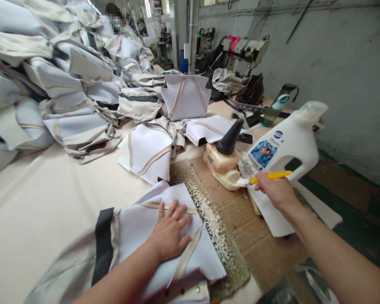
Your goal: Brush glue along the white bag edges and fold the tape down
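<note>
My left hand lies flat with fingers spread on a white fabric piece that has beige tape strips and a dark band. Under the fabric's right edge runs a board spotted with dried white glue. In my right hand is a brush with a yellow handle. Its white-coated bristles are at the opening of a cream-coloured glue pot, which has a black cone-shaped nozzle on top. Just behind the brush leans a large white jug with a blue label.
Many similar sewn pieces are heaped at the left and back. Several white panels stand or lie just beyond my left hand. A green bottle and a sewing machine are at the back right. Another person is behind the heap.
</note>
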A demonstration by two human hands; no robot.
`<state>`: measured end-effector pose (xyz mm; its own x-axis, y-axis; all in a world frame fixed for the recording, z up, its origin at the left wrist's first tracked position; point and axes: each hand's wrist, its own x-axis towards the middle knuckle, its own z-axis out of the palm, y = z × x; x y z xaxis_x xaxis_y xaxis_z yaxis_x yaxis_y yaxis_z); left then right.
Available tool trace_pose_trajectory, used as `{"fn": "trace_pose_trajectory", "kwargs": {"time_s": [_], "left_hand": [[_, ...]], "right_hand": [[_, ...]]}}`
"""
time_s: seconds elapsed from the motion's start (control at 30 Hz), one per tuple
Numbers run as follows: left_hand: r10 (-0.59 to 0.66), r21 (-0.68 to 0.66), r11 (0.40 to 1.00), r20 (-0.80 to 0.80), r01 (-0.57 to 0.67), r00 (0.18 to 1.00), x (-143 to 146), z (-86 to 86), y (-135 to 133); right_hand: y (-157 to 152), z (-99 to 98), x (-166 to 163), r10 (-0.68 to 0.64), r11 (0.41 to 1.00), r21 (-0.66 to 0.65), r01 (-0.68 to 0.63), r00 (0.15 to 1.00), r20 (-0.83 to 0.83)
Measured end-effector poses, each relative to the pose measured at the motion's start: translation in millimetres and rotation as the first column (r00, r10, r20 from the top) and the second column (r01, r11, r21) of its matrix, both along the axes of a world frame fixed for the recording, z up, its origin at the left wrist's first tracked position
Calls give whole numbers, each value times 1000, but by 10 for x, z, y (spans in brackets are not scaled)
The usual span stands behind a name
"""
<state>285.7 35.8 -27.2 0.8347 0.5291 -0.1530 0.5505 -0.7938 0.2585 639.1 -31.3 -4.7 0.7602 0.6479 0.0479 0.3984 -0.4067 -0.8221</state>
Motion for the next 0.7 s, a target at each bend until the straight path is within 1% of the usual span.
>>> {"fn": "trace_pose_trajectory", "kwargs": {"time_s": [0.07,0.1,0.17,0.23,0.27,0.33,0.4,0.47,0.6,0.67,0.7], "left_hand": [[-4,3,1000,1,4,1000,-1,-3,-3],[-6,4,1000,0,6,1000,-1,-2,-4],[-9,9,1000,-1,9,1000,-2,-2,-6],[-8,18,1000,3,8,1000,-3,-8,-6],[-8,22,1000,5,8,1000,-4,-13,-7],[-9,28,1000,9,9,1000,-7,-23,-9],[-8,31,999,11,8,1000,-11,-27,-12],[-7,31,999,15,7,1000,-15,-21,-17],[-11,27,1000,17,11,1000,-18,-1,-22],[-9,28,1000,16,8,1000,-17,-3,-19],[-7,28,1000,16,6,1000,-17,-7,-17]], "right_hand": [[-49,35,-18,33,998,-55,-32,999,18],[-70,43,-39,67,996,-58,-65,997,34],[-122,26,-99,182,983,-11,-181,981,61],[-209,-20,-167,333,942,22,-334,942,44],[-267,-46,-198,393,919,15,-393,919,19],[-395,-84,-243,454,890,-19,-456,890,-48],[-498,-95,-258,434,898,-42,-438,897,-85],[-533,-87,-244,382,922,-42,-385,922,-68],[-398,-78,-204,264,964,6,-265,962,76],[-324,-77,-218,222,975,13,-224,970,97],[-309,-73,-234,222,975,2,-223,971,92]]}}
